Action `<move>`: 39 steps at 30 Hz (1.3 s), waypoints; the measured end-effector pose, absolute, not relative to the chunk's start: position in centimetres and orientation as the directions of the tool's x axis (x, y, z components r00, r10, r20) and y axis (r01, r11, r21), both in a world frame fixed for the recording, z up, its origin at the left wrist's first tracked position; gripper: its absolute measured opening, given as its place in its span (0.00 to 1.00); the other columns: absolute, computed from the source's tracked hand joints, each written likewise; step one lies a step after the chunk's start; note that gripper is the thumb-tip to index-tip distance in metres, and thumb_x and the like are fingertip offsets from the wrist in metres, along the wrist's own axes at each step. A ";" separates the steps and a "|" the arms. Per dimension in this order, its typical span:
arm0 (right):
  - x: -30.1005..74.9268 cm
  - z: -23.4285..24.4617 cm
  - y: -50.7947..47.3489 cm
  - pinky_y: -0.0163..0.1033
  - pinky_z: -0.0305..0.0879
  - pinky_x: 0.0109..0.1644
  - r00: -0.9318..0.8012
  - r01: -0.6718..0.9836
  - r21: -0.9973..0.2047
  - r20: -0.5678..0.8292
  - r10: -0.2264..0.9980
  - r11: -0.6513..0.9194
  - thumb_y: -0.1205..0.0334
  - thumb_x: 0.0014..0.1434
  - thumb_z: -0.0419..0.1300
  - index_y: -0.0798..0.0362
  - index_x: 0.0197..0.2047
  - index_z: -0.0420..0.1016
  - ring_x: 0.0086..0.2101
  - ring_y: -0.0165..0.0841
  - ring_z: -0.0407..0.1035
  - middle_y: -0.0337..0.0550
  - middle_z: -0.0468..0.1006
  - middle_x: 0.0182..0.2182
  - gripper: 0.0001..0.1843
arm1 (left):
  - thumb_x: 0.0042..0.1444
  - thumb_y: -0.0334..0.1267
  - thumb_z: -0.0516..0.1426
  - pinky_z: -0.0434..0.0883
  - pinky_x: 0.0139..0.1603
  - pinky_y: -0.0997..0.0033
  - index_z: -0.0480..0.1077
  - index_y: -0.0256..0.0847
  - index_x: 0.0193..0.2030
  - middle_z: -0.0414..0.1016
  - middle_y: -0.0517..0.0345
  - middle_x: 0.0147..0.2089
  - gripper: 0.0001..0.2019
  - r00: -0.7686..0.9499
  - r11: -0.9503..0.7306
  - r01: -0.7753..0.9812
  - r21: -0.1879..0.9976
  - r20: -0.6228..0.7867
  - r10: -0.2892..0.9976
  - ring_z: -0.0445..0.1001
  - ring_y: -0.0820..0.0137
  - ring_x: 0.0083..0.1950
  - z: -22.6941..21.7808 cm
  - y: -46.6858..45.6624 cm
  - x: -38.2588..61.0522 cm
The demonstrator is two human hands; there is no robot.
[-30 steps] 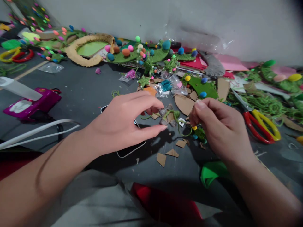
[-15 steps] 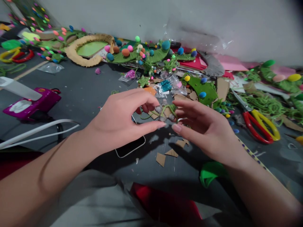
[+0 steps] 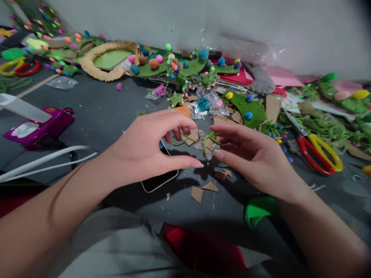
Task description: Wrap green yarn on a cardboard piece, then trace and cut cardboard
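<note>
Cupping toward each other just above the dark surface [image 3: 98,112], the two hands frame a small yarn-wrapped piece [image 3: 207,143] of cardboard, green thread and grey bits. The left hand [image 3: 150,148] has a wide grip, thumb and forefinger well apart with nothing between them, and its fingertips stop just left of the piece. The right hand [image 3: 252,158] has its forefinger over the piece and its thumb tip at the piece's lower edge; whether this grip actually pinches it, I cannot tell. A phone [image 3: 159,180] lies under the left hand. Cardboard scraps [image 3: 203,191] sit near, below the piece. A green felt scrap [image 3: 257,210] lies beneath the right wrist. Red and yellow scissors [image 3: 319,154] rest well to the right, and a magenta glue gun [image 3: 37,127] far left.
</note>
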State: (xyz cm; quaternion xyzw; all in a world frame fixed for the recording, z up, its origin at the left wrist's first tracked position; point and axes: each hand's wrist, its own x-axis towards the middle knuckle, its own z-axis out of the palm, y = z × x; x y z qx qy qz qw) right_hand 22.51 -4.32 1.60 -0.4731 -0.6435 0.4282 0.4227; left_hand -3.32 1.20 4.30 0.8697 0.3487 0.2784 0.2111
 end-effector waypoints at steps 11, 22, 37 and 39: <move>23.0 2.0 -4.3 0.39 0.79 0.58 -0.320 0.277 -0.946 0.077 0.944 0.170 0.58 0.69 0.70 0.43 0.65 0.80 0.51 0.35 0.80 0.41 0.84 0.57 0.23 | 0.59 0.49 0.70 0.76 0.47 0.67 0.79 0.47 0.51 0.85 0.61 0.47 0.16 0.677 -0.686 0.446 0.575 0.285 0.679 0.81 0.68 0.43 4.5 0.8 -3.5; 22.8 1.9 -4.1 0.40 0.81 0.42 -0.176 0.366 -0.903 0.168 0.970 0.223 0.57 0.63 0.74 0.47 0.59 0.84 0.39 0.36 0.81 0.43 0.86 0.43 0.22 | 0.56 0.42 0.71 0.75 0.42 0.68 0.75 0.49 0.45 0.82 0.64 0.42 0.13 0.647 -0.729 0.452 0.514 0.374 0.664 0.79 0.70 0.39 4.2 0.8 -3.4; 21.3 2.2 -5.2 0.42 0.74 0.39 -0.178 0.598 -0.647 0.468 0.866 0.473 0.65 0.69 0.66 0.47 0.50 0.84 0.37 0.36 0.78 0.43 0.85 0.41 0.08 | 0.56 0.40 0.69 0.71 0.38 0.67 0.73 0.47 0.44 0.78 0.62 0.39 0.11 0.620 -0.732 0.507 0.454 0.398 0.676 0.75 0.70 0.35 4.4 0.4 -3.0; 21.2 2.1 -5.2 0.43 0.74 0.39 -0.188 0.614 -0.616 0.493 0.850 0.493 0.66 0.70 0.65 0.46 0.51 0.84 0.35 0.35 0.77 0.43 0.84 0.39 0.10 | 0.57 0.41 0.69 0.71 0.38 0.66 0.73 0.47 0.43 0.78 0.62 0.39 0.11 0.621 -0.734 0.504 0.456 0.400 0.674 0.74 0.70 0.35 4.4 0.5 -3.0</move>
